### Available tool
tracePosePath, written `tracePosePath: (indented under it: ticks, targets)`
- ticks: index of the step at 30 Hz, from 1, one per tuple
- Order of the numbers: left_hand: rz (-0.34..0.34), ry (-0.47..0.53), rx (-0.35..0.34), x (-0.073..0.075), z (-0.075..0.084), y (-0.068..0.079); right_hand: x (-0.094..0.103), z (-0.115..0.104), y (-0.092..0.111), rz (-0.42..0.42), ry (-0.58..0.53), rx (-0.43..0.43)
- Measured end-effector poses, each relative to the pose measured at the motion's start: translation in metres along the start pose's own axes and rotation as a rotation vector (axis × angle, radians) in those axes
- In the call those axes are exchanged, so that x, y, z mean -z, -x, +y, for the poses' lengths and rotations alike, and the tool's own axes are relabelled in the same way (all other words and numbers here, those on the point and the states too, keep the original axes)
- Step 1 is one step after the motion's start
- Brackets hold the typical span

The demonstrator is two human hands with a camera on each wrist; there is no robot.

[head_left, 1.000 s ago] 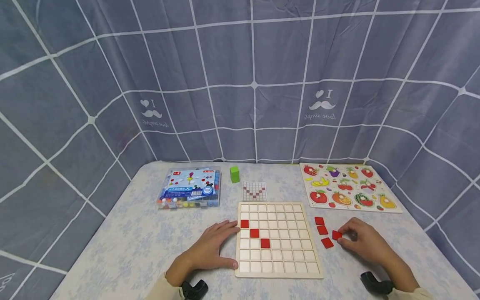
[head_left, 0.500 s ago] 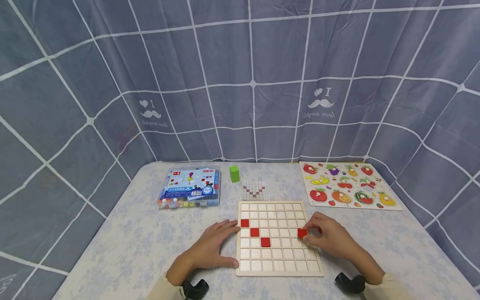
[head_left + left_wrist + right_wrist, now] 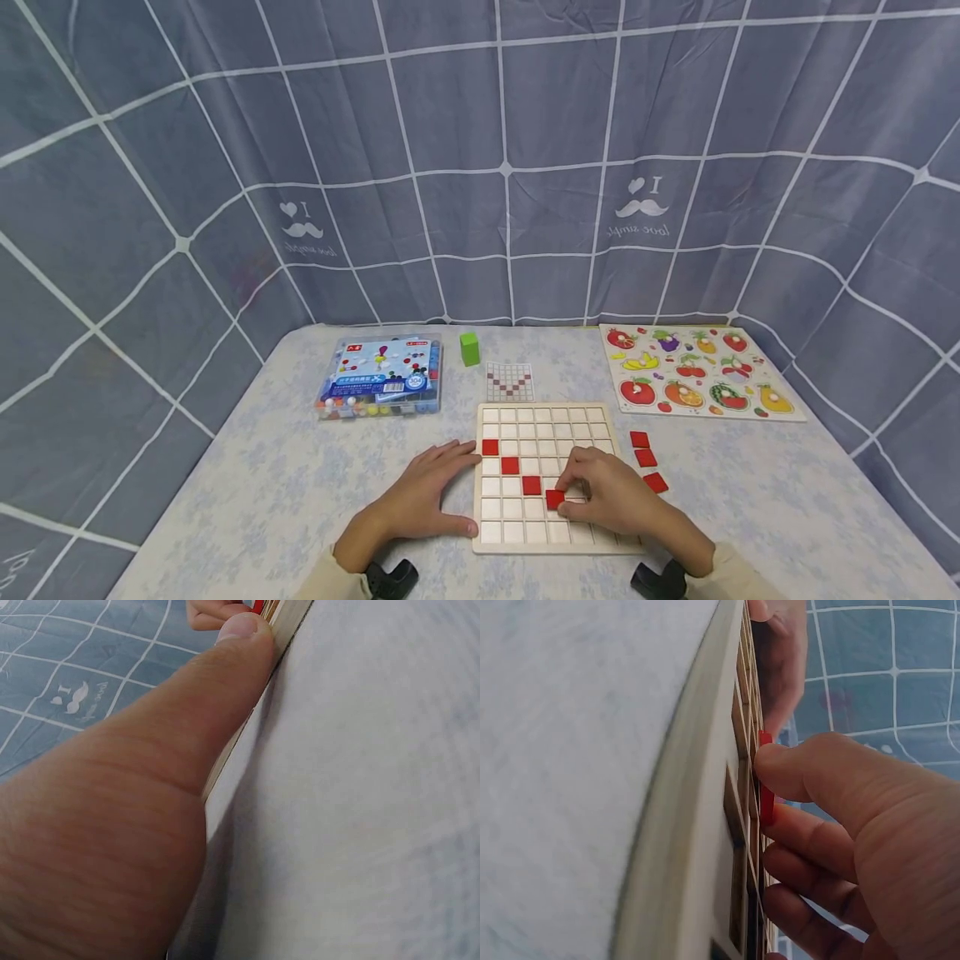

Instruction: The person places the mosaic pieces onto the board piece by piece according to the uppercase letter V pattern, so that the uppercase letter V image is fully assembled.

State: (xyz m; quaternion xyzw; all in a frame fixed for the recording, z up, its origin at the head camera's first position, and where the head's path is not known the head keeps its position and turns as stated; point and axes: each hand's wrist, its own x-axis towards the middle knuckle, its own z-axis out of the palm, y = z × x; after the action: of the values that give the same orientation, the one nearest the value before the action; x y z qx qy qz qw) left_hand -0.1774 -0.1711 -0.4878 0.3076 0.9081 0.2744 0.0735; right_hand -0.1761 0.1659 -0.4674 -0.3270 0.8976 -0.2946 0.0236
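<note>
A wooden grid board [image 3: 517,531] lies in the middle of the table, with red square tiles set diagonally in its cells, such as the tile [image 3: 531,485] near its centre. Between thumb and index finger my right hand [image 3: 611,492] pinches another red tile [image 3: 555,499], held at a cell just below and right of that diagonal. The right wrist view shows this tile [image 3: 766,780] edge-on against the board. My left hand [image 3: 420,496] rests along the board's left edge, fingers spread and thumb touching the frame; its thumb [image 3: 232,667] fills much of the left wrist view.
Loose red tiles [image 3: 645,457] lie right of the board. Behind it are a small pattern card [image 3: 509,382] and a green block [image 3: 469,349]. A clear plastic box [image 3: 378,375] of coloured pieces stands back left, a fruit puzzle board [image 3: 701,371] back right.
My right hand has picked up a red tile from the group at the right and carried it left over the board to the diagonal. The left hand has stayed put.
</note>
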Motion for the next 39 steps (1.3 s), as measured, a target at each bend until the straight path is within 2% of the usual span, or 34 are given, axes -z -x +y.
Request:
tracePosePath:
  ticks: [10, 21, 39]
  targets:
    - [-0.003, 0.001, 0.011, 0.0003, -0.0008, -0.0004, -0.0015, -0.0021, -0.0017, -0.018, 0.034, -0.026]
    - [-0.005, 0.004, 0.012, 0.0003, -0.0006, -0.0006, 0.0026, -0.0016, -0.0004, -0.083, -0.052, -0.028]
    - [-0.005, -0.001, 0.005, -0.001, -0.0012, -0.0003, 0.0003, -0.0004, 0.0027, -0.086, -0.035, 0.0]
